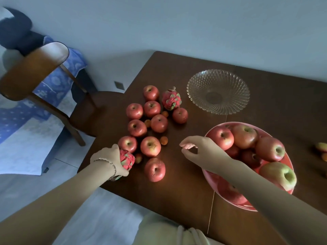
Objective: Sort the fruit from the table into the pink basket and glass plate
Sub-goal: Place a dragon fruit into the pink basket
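Several red apples (150, 146) lie loose on the dark wooden table (177, 200), with a few small orange fruits (164, 140) among them. One dragon fruit (171, 99) stands at the far side of the group. My left hand (108, 159) is closed around a second dragon fruit (127, 159) at the table's left edge. My right hand (196, 149) hovers empty, fingers loosely curled apart, just left of the pink basket (235, 203), which holds several apples. The glass plate (218, 91) has nothing on it.
A wooden chair (33, 75) stands off the table's left corner, beside a blue patterned cloth (58, 85). More fruit (322, 147) peeks in at the right edge of the table. A wall runs behind the table.
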